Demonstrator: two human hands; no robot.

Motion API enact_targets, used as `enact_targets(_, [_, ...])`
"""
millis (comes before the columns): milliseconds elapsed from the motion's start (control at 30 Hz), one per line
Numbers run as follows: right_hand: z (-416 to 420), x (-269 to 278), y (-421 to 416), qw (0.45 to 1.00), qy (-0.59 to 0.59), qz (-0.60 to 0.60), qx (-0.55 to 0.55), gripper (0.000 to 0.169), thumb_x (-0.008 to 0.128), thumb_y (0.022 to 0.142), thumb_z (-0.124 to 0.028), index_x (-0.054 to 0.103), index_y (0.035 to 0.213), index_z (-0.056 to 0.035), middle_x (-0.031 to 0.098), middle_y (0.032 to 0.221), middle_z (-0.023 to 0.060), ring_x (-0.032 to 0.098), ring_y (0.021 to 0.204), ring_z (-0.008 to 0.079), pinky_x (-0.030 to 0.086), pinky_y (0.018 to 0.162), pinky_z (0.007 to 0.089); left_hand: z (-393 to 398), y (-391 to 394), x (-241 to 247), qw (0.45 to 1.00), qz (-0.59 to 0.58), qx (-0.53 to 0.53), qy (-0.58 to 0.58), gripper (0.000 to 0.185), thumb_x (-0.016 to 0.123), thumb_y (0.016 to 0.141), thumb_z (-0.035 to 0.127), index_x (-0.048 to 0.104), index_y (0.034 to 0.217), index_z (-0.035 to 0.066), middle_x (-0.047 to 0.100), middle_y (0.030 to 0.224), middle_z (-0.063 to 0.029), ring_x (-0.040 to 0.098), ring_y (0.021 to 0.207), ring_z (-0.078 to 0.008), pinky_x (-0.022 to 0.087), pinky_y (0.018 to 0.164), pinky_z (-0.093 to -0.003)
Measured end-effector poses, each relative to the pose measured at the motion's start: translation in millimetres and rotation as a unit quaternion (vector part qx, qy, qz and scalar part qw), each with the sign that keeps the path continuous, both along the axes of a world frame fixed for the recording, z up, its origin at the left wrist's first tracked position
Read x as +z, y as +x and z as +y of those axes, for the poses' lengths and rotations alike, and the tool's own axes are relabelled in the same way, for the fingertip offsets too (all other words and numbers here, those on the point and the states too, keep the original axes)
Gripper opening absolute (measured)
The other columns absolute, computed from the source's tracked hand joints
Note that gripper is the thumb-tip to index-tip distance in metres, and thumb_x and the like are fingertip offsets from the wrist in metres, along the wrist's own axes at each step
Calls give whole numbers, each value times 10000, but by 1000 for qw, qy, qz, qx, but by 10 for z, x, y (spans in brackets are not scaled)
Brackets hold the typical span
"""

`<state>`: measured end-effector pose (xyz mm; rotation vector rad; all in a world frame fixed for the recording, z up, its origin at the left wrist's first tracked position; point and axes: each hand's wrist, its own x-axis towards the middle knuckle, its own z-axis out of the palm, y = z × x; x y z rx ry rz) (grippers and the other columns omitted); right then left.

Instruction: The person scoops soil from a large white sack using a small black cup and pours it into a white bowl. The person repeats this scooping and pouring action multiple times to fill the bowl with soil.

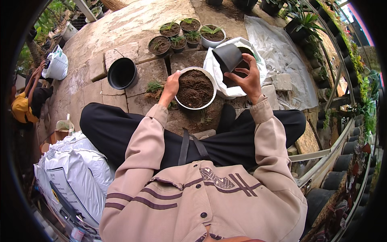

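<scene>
In front of me is a white-rimmed plant pot [214, 98] filled nearly to the rim with loose dark brown soil [195, 89]. My left hand [171, 87] grips its left rim. My right hand [250, 77] has its thumb and fingers about a smaller black plastic pot [226, 57]. That pot is tilted over the mouth of an open white sack [211, 62], which has dark soil inside. Part of the sack's soil is hidden behind the pot and hand. A small uprooted grassy plant [154, 86] lies on the paving left of my left hand.
An empty black pot [122, 73] stands to the left. Several potted seedlings [178, 42] are grouped ahead. Clear plastic sheeting [281, 60] and a stone block [281, 82] lie right of the sack. Full white bags [75, 169] sit by my left side. A person in yellow [24, 106] crouches far left.
</scene>
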<state>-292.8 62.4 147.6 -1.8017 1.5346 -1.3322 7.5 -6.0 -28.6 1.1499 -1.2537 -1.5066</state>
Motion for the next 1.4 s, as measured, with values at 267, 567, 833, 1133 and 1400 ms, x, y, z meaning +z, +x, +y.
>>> enact_targets(267, [-437,-817,-717,943,129,252,-175,897,974,639,-369,530,1279,76,608,1224,237,594,1187,371,498,1021,420,-19,-31,24,1000,-17,5,-7,546,415,1122,378,629,1304,-90,696,1235,-110,600,1130,-169,425,1039,-314])
enact_targets(567, [-316,-1359,-320,931,223,281,-67,849,927,659,-280,525,1304,99,606,1255,283,621,1182,429,519,1019,448,43,-71,186,1000,-19,4,0,552,412,1123,384,633,1294,-92,697,1201,-98,588,1116,-162,421,1034,-318])
enact_targets(833, [-375,-1086,-605,941,327,80,-46,954,931,659,-492,585,1303,121,661,1267,297,657,1192,362,510,1028,396,36,-20,97,1000,-28,11,-4,550,417,1121,386,633,1290,-91,694,1211,-104,586,1107,-164,421,1025,-319])
enact_targets(1133, [-313,-936,-772,975,173,110,-89,923,972,648,-444,563,1292,77,674,1168,201,660,1101,288,530,977,383,15,-10,47,999,-33,10,-10,569,416,1123,398,614,1332,-92,691,1242,-115,588,1152,-179,408,1057,-313])
enact_targets(1400, [-314,-944,-879,976,186,50,-101,976,973,666,-436,529,1338,115,655,1215,226,665,1130,294,554,950,384,-4,-30,37,999,-35,6,-7,564,422,1120,393,614,1326,-95,685,1264,-128,583,1173,-179,404,1062,-314])
